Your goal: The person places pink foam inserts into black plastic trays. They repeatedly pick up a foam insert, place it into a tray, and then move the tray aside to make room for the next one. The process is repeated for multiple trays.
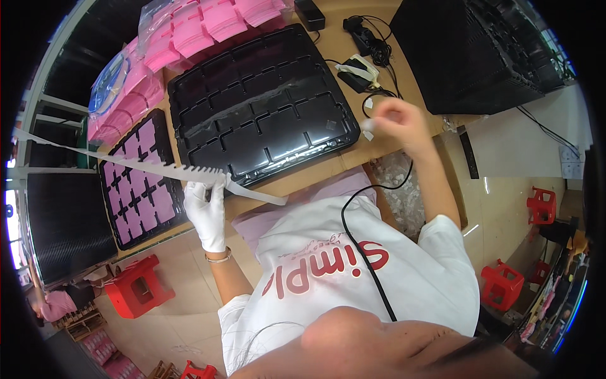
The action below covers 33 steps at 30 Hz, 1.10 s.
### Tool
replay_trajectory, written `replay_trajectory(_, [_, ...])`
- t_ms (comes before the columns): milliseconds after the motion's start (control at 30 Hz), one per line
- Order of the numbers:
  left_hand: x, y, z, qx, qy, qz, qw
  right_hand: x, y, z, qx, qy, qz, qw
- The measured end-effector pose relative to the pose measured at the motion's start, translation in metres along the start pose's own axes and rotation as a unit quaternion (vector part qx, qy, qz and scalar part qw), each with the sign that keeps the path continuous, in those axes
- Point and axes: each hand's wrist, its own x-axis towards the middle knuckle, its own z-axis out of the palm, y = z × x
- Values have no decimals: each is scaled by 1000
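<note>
My left hand (206,216), in a white glove, pinches a long white strip (146,165) with a row of small comb-like tabs along its upper edge. The strip runs off to the far left, and its short end hangs to the right of the glove. My bare right hand (404,126) is raised over the table's right part, its fingers curled into a pinch. Something small and white shows at its fingertips, too blurred to name. Between the hands lies a large black plastic tray (278,139) with moulded compartments. Left of it is a smaller black tray (165,151) holding pink pieces (151,211).
Pink foam stacks (211,25) in clear plastic stand behind the trays. A tall black tray stack (454,57) is at the back right, near black cables (380,54). A box of clear scraps (401,189) sits below the edge. Red stools (137,287) stand on the floor.
</note>
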Motion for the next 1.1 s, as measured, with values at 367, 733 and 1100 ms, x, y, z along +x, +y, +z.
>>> replay_trajectory(367, [-137,-53,-24,-28,-120,-121,985,-237,338,-221,-310,374,236,842])
replay_trajectory(733, [-265,-207,-29,10,-92,-359,929,-60,47,-49,-480,360,-114,792])
replay_trajectory(1100, [-201,-155,-34,-92,-95,-422,897,326,-22,138,-422,-36,-513,746])
